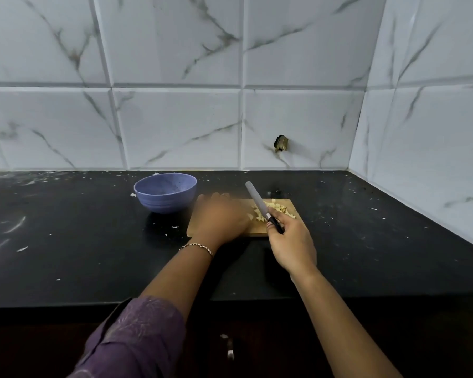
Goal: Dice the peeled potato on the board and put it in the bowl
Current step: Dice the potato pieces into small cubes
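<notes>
Pale potato dice (277, 210) on wooden board (257, 229); right hand (292, 241) grips knife (254, 199).

Pale yellow potato dice (275, 210) in a loose heap on the right half of a small wooden cutting board (257, 229), board flat mid-surface (79, 241), lavender speckled bowl (165, 200) upright just beside its far left corner
</notes>
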Motion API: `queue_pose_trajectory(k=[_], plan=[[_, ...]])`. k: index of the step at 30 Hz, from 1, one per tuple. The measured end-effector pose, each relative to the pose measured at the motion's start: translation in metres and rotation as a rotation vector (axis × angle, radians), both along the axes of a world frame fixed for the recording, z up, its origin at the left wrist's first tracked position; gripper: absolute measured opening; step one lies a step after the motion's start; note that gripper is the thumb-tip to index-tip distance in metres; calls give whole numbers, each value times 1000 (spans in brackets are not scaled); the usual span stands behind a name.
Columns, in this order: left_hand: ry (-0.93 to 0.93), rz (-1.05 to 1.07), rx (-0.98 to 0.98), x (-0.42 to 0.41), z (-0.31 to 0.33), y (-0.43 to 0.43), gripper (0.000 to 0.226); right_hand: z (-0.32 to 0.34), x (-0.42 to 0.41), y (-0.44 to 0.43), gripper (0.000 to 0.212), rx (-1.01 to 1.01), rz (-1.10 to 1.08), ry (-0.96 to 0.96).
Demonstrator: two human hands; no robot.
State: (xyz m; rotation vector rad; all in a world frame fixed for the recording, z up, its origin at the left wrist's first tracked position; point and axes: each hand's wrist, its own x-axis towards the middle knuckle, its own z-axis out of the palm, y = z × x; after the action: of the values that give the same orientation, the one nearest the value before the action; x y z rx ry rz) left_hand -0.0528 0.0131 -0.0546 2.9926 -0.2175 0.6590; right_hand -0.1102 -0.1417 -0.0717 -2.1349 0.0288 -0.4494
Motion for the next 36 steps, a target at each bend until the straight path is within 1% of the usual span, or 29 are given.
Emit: queue_pose_trajectory(k=[3,11,16,19,24,27,30,36], plan=[[46,6,-20,5,0,-8,41,0,0,-1,39,-12,-16,4],[48,1,-40,6,5,-10,26,2,-3,1,40,-39,4,14],[38,11,-9,2,6,-4,25,3,-7,3,37,-180,-8,13],[-6,14,-39,-3,6,-2,23,4,-11,5,38,-280,-33,12],[-5,-20,-13,-13,1,0,28,6,-14,9,38,-346,-56,20],[48,-60,-30,-16,-3,2,31,8,-16,11,39,-381,-50,9],[70,-85,-39,-21,-7,4,35,5,-18,16,40,-467,-41,-37],[68,-97,1,-29,-14,1,42,4,-18,18,38,-649,-45,-96]])
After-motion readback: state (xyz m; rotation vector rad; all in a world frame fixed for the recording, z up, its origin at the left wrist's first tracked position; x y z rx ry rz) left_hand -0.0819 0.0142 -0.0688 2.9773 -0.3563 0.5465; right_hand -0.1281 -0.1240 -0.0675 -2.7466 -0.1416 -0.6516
